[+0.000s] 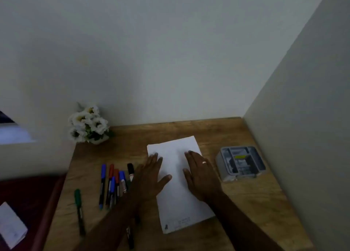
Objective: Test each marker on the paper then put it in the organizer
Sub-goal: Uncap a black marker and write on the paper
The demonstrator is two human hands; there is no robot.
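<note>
My left hand (151,176) and right hand (201,176) lie flat, fingers straight, on the paper (178,197), I judge to hold it steady for testing. The markers (113,182) wait just left of it, the organizer (240,162) to the right. My left forearm covers some markers; their number is unclear.

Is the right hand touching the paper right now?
Touching. The head view shows the right hand lying flat, fingers straight, on the white paper, with no gap visible under the palm.
</note>
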